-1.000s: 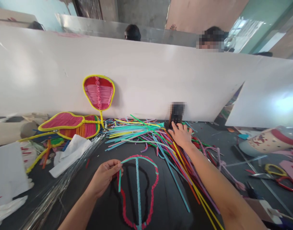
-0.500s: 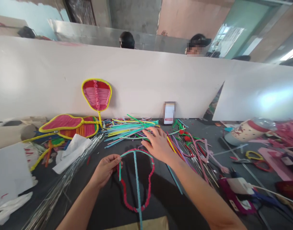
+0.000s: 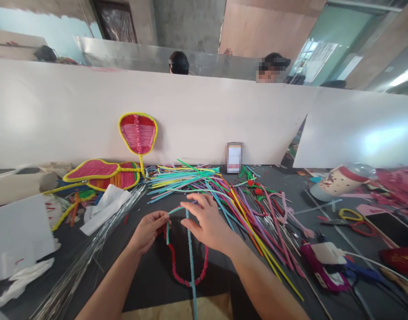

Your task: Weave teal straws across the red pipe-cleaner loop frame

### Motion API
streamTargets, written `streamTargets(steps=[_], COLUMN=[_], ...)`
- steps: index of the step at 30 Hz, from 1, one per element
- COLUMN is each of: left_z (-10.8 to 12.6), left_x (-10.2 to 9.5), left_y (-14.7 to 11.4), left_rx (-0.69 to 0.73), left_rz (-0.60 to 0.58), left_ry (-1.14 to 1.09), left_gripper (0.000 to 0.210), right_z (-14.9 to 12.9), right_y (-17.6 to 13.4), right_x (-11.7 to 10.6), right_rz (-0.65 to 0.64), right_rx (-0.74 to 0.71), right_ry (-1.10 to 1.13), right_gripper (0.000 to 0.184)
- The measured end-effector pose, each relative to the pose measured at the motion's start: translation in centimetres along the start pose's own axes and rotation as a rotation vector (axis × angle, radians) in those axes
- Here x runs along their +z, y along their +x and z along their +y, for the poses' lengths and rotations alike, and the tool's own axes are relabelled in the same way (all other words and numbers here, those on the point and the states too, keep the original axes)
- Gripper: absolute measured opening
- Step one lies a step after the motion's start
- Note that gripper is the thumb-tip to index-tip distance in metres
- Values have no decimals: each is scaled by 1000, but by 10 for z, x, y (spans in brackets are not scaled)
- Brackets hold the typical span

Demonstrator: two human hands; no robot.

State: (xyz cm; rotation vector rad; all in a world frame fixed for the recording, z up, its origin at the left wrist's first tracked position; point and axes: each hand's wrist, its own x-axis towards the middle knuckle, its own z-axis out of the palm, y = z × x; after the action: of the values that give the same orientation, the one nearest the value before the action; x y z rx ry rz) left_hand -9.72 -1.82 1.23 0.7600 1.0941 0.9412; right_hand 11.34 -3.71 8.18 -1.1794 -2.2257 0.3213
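Nearest: a tan patch [image 3: 210,307] at the bottom of the view (floor or board, cannot tell), with the light-blue stem [image 3: 191,255] running out over it. If that marks the near edge of the tabletop [image 3: 150,280], the stem's low end overhangs, and a forearm could knock it and twist the work.

Next, the red loop [image 3: 174,266], low centre between the forearms, crossed top to bottom by the stem.

Left hand [image 3: 153,227]: grip pinched on the loop's upper left together with a teal strip [image 3: 167,233], one end dangling. Weak point, I judge: should the pinch slacken, the strip could spring off its bend. Right hand [image 3: 208,222]: grip released, fingers parted and bent over the loop's upper right; contact there hidden. Pressing hard on that side could buckle the curve.

Room: dark tabletop shows either side of the loop, tighter at right, where the heap of coloured strips [image 3: 183,180] fans out past the right forearm; loose ends could catch and drag. At left the bundle of wires [image 3: 90,253] bounds any sideways swing. Scissors [image 3: 335,221] and a white charger [image 3: 327,252] sit well out right.

Far: a phone [image 3: 235,158] and a yellow-edged fan [image 3: 138,133] stand before the white panel [image 3: 197,115], which limits forward reach; a bump could topple the phone.
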Motion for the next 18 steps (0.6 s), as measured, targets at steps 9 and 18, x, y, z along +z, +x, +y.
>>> streamTargets(steps=[9,18], left_z=[4,16], left_x=[6,19], left_y=[-1,0], left_rx=[6,-24], left_rz=[26,0], left_ry=[52,108], left_gripper=[30,30], right_z=[16,13], right_y=[8,3], right_x=[4,21], right_rz=[45,-177], right_rx=[59,-82], right_ry=[6,-144], right_gripper=[22,23])
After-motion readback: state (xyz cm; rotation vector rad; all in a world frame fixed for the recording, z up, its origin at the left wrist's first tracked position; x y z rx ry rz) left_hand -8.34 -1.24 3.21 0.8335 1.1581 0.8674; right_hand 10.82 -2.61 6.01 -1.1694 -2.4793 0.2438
